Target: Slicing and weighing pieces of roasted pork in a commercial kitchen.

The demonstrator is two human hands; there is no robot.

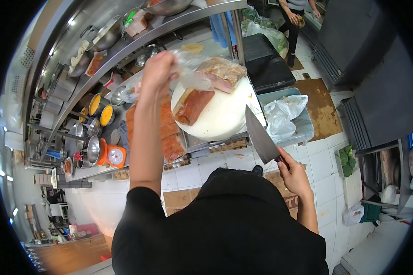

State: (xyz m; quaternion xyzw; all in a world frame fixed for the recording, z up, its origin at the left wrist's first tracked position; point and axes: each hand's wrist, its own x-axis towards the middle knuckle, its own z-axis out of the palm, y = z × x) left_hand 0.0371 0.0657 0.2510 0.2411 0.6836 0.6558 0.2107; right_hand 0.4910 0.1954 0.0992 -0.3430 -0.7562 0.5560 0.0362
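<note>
My left hand (161,70) grips a clear plastic bag (196,77), raised over the left side of a round white chopping block (223,118). The bag trails down over the meat and blurs part of it from sight. On the block lie a reddish-brown slab of cooked pork (194,106) and a paler, larger piece of pork (223,73) behind it. My right hand (292,172) holds a wide-bladed kitchen knife (260,135) by its handle, off the block's right front edge, blade pointing up and away from me.
Left of the block, more roasted slabs (172,137) lie on a tray. Farther left are an orange scale (116,156) and several metal bowls. A bin (304,122) with white plastic bags stands at the right. An overhead steel shelf (179,22) crosses the back. Another person (292,17) is beyond.
</note>
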